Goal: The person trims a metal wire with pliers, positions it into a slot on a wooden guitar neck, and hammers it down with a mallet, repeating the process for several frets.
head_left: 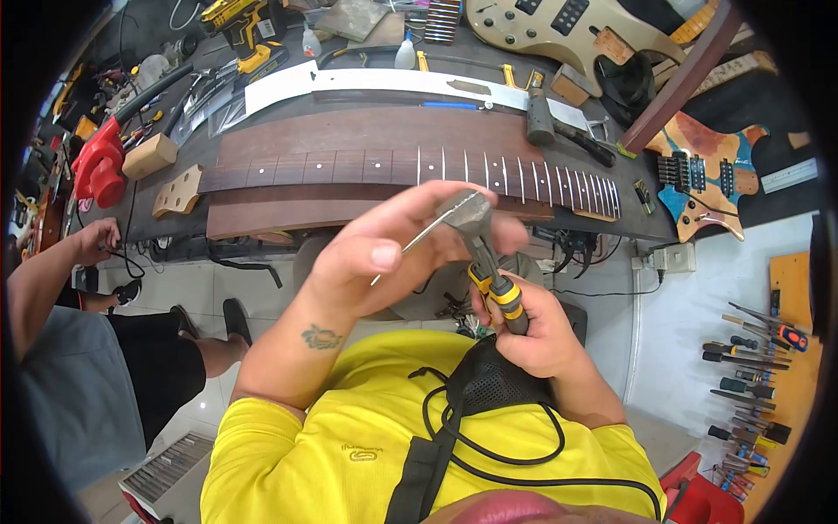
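Note:
My left hand (pixel 375 249) pinches a thin metal wire (pixel 428 234) between thumb and fingers. The wire's upper end meets the jaws of the pliers (pixel 476 218). Around the yellow-and-black handles of these pliers, my right hand (pixel 532 327) is closed. Beyond my hands lies a guitar neck (pixel 349 168) with a dark fretboard on a brown board (pixel 288 131). Bright frets show on its right part; the left part has thin slots without bright metal. The fingers of my left hand partly cover the board's near edge.
A hammer (pixel 539 118) lies behind the neck. Guitar bodies are at the back (pixel 559 31) and right (pixel 707 175). At left are a red blower (pixel 103 166), a wooden block (pixel 150 157) and a person (pixel 78 375) beside the bench. Tools hang on a wall panel (pixel 790 349).

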Tool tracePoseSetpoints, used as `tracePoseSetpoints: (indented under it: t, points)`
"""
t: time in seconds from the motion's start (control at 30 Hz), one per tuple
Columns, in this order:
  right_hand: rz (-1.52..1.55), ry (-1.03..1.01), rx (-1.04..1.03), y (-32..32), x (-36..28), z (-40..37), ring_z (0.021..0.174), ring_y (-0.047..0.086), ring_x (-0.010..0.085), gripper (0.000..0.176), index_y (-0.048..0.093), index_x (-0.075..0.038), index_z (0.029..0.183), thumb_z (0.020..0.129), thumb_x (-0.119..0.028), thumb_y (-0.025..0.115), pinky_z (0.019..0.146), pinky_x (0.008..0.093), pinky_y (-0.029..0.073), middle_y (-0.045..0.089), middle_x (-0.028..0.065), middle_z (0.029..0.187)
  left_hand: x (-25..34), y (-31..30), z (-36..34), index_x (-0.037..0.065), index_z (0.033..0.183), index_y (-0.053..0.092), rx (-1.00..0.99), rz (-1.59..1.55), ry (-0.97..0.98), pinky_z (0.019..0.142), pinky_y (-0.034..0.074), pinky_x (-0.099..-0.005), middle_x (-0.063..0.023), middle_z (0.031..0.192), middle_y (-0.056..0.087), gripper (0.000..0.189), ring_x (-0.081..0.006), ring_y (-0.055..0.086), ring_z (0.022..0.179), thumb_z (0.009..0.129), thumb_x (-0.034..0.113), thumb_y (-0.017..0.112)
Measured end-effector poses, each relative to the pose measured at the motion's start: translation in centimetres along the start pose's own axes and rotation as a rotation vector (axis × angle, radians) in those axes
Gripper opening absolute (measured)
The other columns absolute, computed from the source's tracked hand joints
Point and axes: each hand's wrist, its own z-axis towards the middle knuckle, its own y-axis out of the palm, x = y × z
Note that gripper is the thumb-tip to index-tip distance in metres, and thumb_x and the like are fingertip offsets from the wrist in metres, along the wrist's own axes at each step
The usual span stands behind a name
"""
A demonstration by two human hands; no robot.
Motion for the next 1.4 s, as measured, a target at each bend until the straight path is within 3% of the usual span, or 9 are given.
tracePoseSetpoints:
  t: [0.07,0.13,0.2,0.53,0.77,0.83,0.87,1.0,1.4]
  points:
    - [0.076,0.006,-0.027,0.4,-0.3,0.4,0.089,0.059,0.0191,0.038,0.064,0.0,0.11,0.074,0.008,0.058,0.085,0.0329,0.051,0.061,0.0084,0.108,-0.5,-0.5,0.4,0.003,0.163,0.036,-0.261,-0.156,-0.093,0.108,0.05,-0.0475,-0.0297,0.138,0.058,0.102,-0.0393,0.062,0.124,0.085,0.052,0.079]
    - [0.231,0.105,0.02,1.1,-1.2,0.6,0.088,0.051,0.019,0.024,0.047,-0.008,0.089,0.071,0.007,0.054,0.079,0.0335,0.045,0.055,0.009,0.1,-1.5,-0.8,0.4,0.006,0.163,0.035,-0.286,-0.215,-0.078,0.107,0.051,-0.0505,-0.0269,0.131,0.057,0.101,-0.0408,0.062,0.12,0.084,0.05,0.079]
    - [0.241,0.068,-0.006,0.9,-0.3,0.4,0.089,0.053,0.0177,0.027,0.053,-0.004,0.096,0.073,0.009,0.056,0.081,0.0328,0.046,0.056,0.0082,0.103,-1.8,-0.2,0.3,0.011,0.163,0.034,-0.29,-0.299,-0.065,0.099,0.055,-0.0565,-0.0189,0.113,0.053,0.098,-0.0429,0.061,0.111,0.083,0.046,0.079]
    - [0.28,0.005,-0.029,1.1,0.3,0.2,0.088,0.052,0.0154,0.032,0.058,-0.001,0.102,0.073,0.011,0.055,0.081,0.0316,0.046,0.056,0.0075,0.105,-3.3,-0.2,0.1,0.011,0.154,0.041,-0.264,-0.285,-0.027,0.095,0.057,-0.0551,-0.0182,0.115,0.055,0.091,-0.0409,0.062,0.113,0.081,0.047,0.082]
    - [0.22,0.046,0.048,1.0,-0.1,0.3,0.092,0.054,0.0174,0.032,0.06,-0.001,0.105,0.075,0.009,0.055,0.087,0.0322,0.048,0.057,0.0069,0.107,-1.5,0.7,0.2,0.002,0.147,0.049,-0.152,-0.24,0.012,0.099,0.054,-0.0468,-0.0243,0.13,0.061,0.082,-0.0335,0.064,0.117,0.09,0.051,0.079]
    - [0.092,0.059,0.118,0.7,0.0,0.2,0.094,0.056,0.0206,0.036,0.062,0.0,0.109,0.074,0.008,0.056,0.09,0.0326,0.048,0.057,0.0084,0.107,-0.2,-0.8,-1.7,-0.001,0.146,0.051,0.148,0.272,0.104,0.091,0.056,-0.0412,-0.02,0.121,0.067,0.066,-0.0272,0.068,0.108,0.1,0.04,0.073]
    - [0.091,0.061,0.123,0.6,0.1,0.2,0.094,0.056,0.0206,0.036,0.062,0.0,0.109,0.074,0.008,0.056,0.09,0.0326,0.048,0.057,0.0084,0.107,0.7,-0.9,-2.6,-0.003,0.135,0.061,0.118,0.224,0.107,0.073,0.055,-0.0321,-0.0143,0.102,0.073,0.038,-0.0189,0.071,0.085,0.105,0.019,0.069]
    - [-0.109,0.009,0.113,0.4,0.1,0.2,0.098,0.056,0.0207,0.04,0.061,0.0,0.11,0.071,0.008,0.056,0.091,0.0325,0.048,0.057,0.0093,0.113,2.2,2.3,-3.3,-0.007,0.106,0.074,0.396,0.597,0.19,0.054,0.046,-0.022,-0.0068,0.077,0.071,0.007,-0.0086,0.063,0.06,0.101,-0.004,0.07]
    - [-0.18,0.017,0.061,0.8,-0.9,0.5,0.094,0.053,0.0172,0.052,0.065,0.002,0.12,0.069,0.008,0.058,0.081,0.0287,0.045,0.053,0.0069,0.111,3.0,0.7,-3.6,-0.007,0.102,0.078,0.306,0.639,0.187,0.055,0.046,-0.0199,-0.0064,0.081,0.074,0.006,-0.007,0.064,0.062,0.098,-0.006,0.073]
